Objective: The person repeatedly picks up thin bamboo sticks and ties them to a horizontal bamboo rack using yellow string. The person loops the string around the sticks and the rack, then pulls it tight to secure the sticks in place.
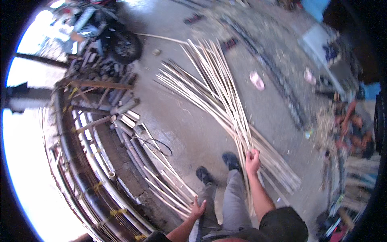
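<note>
The right hand [252, 162] clenches pale strips [223, 88] fanning over the floor [173, 125], hiding part of them. I cannot tell whether the left hand [197, 209] grasps the shorter strips [169, 186] beside it. The motorcycle [108, 32] is cut off.

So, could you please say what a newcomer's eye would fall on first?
Probably the pale strips gripped by the right hand, fanning up the middle across a pile of similar strips on the floor. Next, the motorcycle at upper left and a pink slipper right of the fan.
</note>
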`<state>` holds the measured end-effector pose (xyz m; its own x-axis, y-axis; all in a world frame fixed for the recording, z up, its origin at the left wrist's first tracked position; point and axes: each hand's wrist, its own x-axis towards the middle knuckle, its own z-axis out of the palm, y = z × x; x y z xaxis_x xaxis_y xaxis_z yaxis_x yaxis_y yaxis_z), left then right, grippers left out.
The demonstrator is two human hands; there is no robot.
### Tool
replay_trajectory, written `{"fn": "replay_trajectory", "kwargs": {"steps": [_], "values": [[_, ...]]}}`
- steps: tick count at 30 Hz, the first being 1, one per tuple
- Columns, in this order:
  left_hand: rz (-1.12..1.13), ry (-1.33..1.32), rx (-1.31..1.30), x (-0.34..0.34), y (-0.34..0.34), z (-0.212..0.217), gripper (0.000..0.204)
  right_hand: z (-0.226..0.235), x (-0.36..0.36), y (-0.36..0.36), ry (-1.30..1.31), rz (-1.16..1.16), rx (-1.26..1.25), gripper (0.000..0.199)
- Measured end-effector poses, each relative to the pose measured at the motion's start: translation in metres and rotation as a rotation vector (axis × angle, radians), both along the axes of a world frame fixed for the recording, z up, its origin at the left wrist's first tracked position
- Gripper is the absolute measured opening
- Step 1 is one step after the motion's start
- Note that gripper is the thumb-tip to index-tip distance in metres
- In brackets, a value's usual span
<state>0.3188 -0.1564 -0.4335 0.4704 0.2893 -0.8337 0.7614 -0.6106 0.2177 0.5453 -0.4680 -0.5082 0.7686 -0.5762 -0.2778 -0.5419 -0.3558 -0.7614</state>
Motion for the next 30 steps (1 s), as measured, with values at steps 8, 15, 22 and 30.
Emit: {"fn": "replay_trajectory", "kwargs": {"steps": [8,15,22,30], "values": [[0.173,-0.583,0.001,0.099,-0.012,0.130,0.079,0.270,0.132,0.058,-0.600,0.210,0.008,0.021],[0.335,-1.099,0.164,0.157,0.036,0.297,0.058,0.478,0.203,0.318,-0.585,0.693,1.024,0.025],[0.772,-1.010,0.225,-0.007,0.094,0.368,0.033,0.565,0.019,0.501,-0.006,0.853,1.602,0.020],[1.143,-0.701,0.840,-0.225,0.086,0.482,0.033,0.498,-0.179,0.539,0.483,1.405,1.372,0.025]]}}
